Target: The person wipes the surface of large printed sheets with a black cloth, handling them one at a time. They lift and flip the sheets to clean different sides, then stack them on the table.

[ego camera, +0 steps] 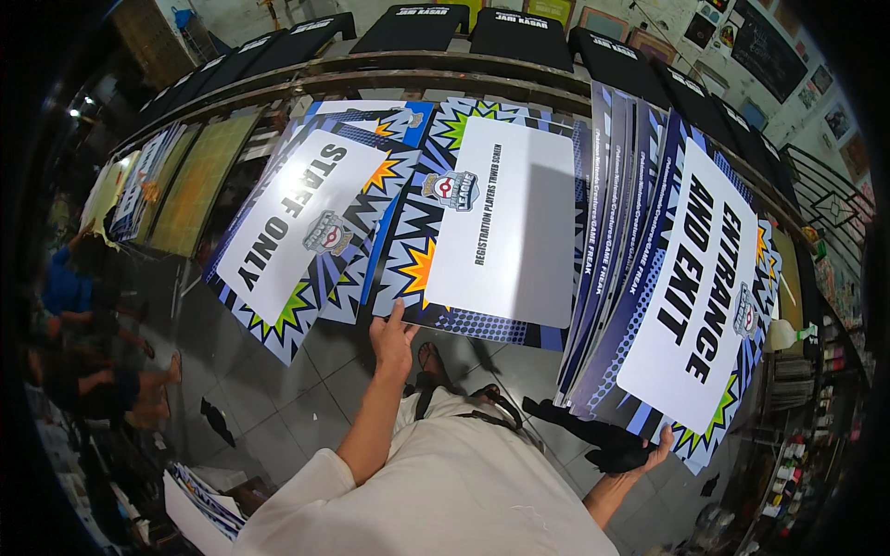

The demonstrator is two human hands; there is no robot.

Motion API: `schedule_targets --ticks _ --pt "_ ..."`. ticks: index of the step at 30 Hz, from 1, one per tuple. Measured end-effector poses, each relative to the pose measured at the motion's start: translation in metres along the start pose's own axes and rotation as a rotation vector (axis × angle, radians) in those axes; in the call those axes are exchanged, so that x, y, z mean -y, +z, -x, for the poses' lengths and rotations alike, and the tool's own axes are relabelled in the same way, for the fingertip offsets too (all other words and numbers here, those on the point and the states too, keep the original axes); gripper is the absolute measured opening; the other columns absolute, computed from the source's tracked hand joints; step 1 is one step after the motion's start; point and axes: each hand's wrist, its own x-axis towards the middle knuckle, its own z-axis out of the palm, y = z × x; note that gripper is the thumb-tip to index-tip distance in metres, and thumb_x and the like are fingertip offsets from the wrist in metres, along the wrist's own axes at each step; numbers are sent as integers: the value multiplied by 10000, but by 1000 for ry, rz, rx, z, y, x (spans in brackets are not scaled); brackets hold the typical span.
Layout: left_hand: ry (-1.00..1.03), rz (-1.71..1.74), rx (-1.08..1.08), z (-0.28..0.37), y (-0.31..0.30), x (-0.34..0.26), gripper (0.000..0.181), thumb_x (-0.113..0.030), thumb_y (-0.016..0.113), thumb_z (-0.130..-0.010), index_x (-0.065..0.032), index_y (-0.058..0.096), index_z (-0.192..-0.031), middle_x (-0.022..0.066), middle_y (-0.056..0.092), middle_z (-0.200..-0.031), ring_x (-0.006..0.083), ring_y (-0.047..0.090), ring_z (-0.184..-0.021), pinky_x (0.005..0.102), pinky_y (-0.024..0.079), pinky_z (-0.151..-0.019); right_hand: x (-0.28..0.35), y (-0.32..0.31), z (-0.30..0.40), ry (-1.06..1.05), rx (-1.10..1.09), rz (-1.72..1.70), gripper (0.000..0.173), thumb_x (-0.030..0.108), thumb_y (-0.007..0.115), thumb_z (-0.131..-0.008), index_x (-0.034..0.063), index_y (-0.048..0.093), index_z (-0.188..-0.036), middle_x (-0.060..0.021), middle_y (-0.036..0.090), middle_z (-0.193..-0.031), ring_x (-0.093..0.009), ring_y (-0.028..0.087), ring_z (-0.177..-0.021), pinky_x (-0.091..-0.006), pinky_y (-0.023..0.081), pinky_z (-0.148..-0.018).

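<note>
My left hand grips the near left corner of a printed sign board, thumb on its face and fingers underneath. That board has a white panel, starburst graphics and black lettering. Farther right, my right hand holds the near edge of another sign board with large lettering, which leans on overlapping boards. A black cloth hangs beside the right hand; whether the fingers hold it too is hidden. On the left lies a pile of similar boards, topped by a tilted sign.
Black printed shirts are laid along the rack behind wooden rails. Yellowish screen frames sit at left. A person is at far left. More boards stand low at left; a spray bottle is at right.
</note>
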Motion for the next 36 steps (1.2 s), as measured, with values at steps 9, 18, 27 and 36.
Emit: schedule_targets --ticks 9,18,27,36 --pt "-299 101 440 36 42 3 324 -114 519 -1055 -37 521 -1369 148 642 -1320 306 643 -1216 511 544 -1028 7 -33 -12 139 78 -31 402 340 574 -961 21 643 -1195 -79 756 -950 -137 687 -577 -291 602 -520" --pt "-285 111 528 45 83 20 351 -107 533 -1050 -65 489 -1396 108 636 -1317 250 657 -1187 462 586 -974 -3 15 7 120 204 -101 387 356 565 -962 21 643 -1141 -66 737 -874 -144 688 -586 -284 592 -543" --pt "22 230 535 -37 105 -40 335 -64 527 -1040 -65 501 -1374 122 645 -1276 265 691 -1109 451 647 -877 15 -20 0 79 108 -44 469 423 612 -933 25 632 -1180 -78 722 -905 -204 678 -621 -314 583 -543" --pt "254 285 526 -74 116 -113 337 -35 517 -1027 29 436 -1348 230 627 -1268 388 640 -1201 546 529 -1067 19 -18 2 43 170 -152 489 424 620 -920 20 629 -1195 -116 718 -996 -249 703 -723 -361 605 -607"
